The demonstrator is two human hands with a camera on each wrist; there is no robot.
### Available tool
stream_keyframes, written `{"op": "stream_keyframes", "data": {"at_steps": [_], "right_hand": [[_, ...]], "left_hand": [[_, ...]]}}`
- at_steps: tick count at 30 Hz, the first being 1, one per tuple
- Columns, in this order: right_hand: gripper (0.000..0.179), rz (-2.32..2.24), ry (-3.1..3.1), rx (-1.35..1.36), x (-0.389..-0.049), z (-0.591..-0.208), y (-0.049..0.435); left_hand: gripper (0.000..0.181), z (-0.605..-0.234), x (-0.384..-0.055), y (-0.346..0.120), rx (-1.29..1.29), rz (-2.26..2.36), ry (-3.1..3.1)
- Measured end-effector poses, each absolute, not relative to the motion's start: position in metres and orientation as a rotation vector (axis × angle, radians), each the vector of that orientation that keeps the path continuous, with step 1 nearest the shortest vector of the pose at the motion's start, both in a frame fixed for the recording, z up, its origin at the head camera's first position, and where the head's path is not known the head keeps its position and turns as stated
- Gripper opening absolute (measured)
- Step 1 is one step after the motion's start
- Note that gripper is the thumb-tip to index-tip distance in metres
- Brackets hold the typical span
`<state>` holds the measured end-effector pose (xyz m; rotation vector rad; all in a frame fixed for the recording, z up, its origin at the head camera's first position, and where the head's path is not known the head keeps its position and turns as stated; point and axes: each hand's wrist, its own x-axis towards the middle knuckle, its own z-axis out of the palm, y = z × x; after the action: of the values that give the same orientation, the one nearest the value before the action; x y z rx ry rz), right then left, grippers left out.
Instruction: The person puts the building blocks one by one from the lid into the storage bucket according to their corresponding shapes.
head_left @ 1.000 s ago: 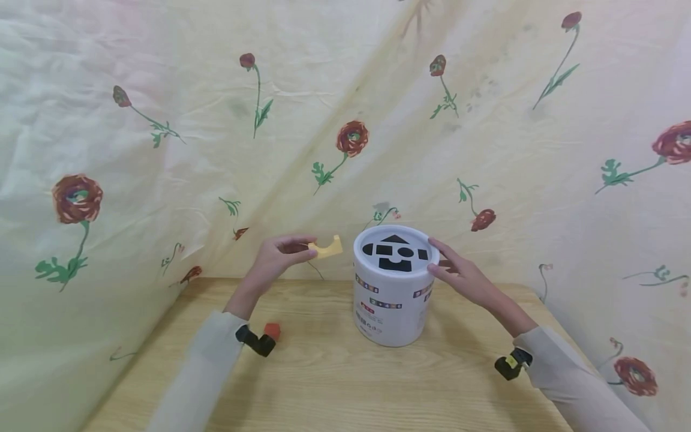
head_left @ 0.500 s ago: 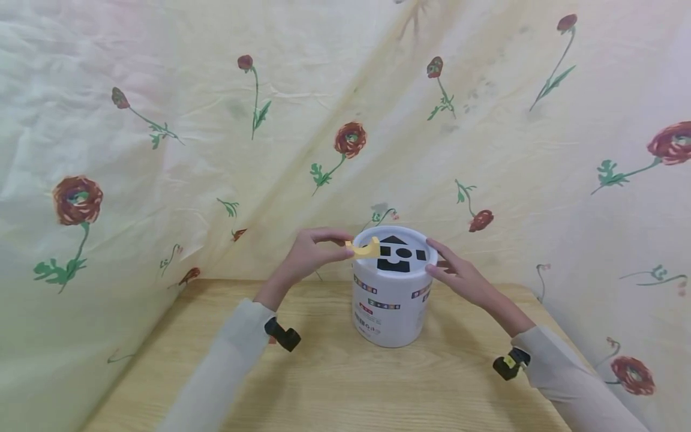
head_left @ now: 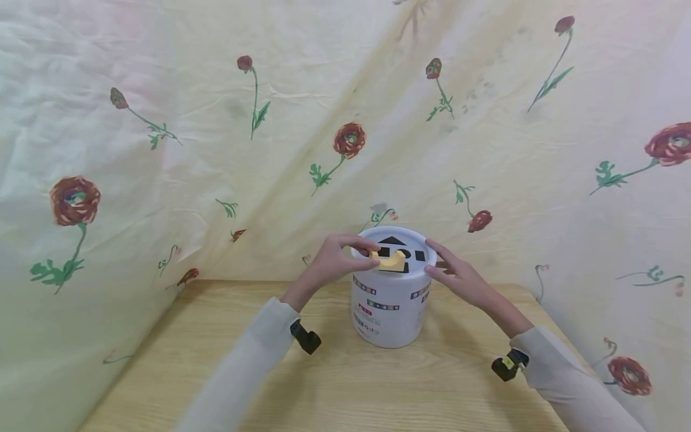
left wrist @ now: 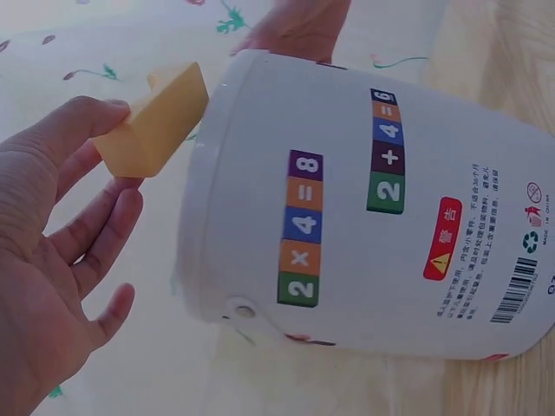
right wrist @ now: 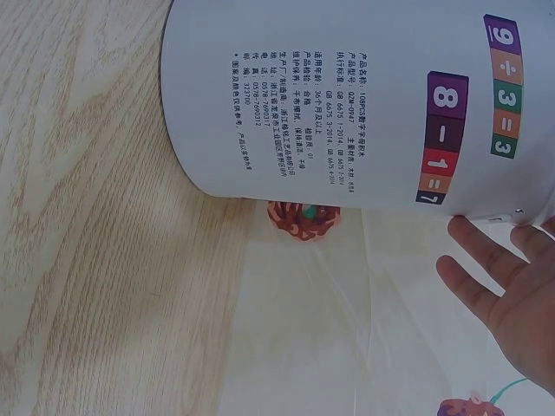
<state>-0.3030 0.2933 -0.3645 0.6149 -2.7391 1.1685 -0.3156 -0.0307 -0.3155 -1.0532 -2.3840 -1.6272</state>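
Observation:
A yellow block with a curved notch, like a small arch block [head_left: 391,263], is pinched between the thumb and fingers of my left hand [head_left: 336,259]. It overlaps the front of the bucket's lid in the head view. In the left wrist view the block [left wrist: 158,130] is tilted close to the rim. The white bucket [head_left: 387,318] stands upright, with printed sums on its side and black shaped openings in its top. My right hand [head_left: 465,281] touches the rim on the right. In the right wrist view its fingers [right wrist: 475,291] are fairly straight against the bucket.
The bucket stands on a light wooden table [head_left: 345,390]. Behind it and along both sides hangs a pale cloth [head_left: 270,168] with red flowers. A black wrist camera [head_left: 306,337] sits on the left sleeve, and another camera [head_left: 508,365] on the right.
My left hand has carried the yellow block rightward from beside the bucket to over its lid. The red block on the table is now hidden by the left arm. My right hand stays at the rim.

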Motion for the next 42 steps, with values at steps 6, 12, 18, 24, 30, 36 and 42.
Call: {"op": "stream_keyframes", "data": {"at_steps": [6,12,18,24,30,36,42], "right_hand": [[0.07,1.161,-2.742,0.604,-0.304,-0.365,0.293],[0.07,1.168,-2.742,0.603,-0.303,-0.365,0.292],[0.07,1.171,-2.743,0.604,-0.303,-0.364,0.292],[0.07,1.172,-2.743,0.602,-0.303,-0.364,0.292],[0.07,1.174,-2.734,0.621,-0.303,-0.364,0.291],[0.07,1.186,-2.738,0.609,-0.303,-0.364,0.291],[0.07,1.193,-2.739,0.608,-0.303,-0.364,0.292]], "left_hand": [[0.03,-0.322,-0.322,-0.022,-1.023,-1.563,-2.458],[0.03,-0.325,-0.327,-0.018,-1.025,-1.523,-2.51],[0.029,-0.326,-0.33,-0.017,-1.02,-1.466,-2.563],[0.027,-0.327,-0.332,-0.014,-1.033,-1.43,-2.576],[0.028,-0.33,-0.332,-0.011,-1.002,-1.431,-2.595],[0.026,-0.33,-0.332,-0.01,-0.997,-1.416,-2.598],[0.026,-0.329,-0.334,-0.01,-0.997,-1.441,-2.625]]}}
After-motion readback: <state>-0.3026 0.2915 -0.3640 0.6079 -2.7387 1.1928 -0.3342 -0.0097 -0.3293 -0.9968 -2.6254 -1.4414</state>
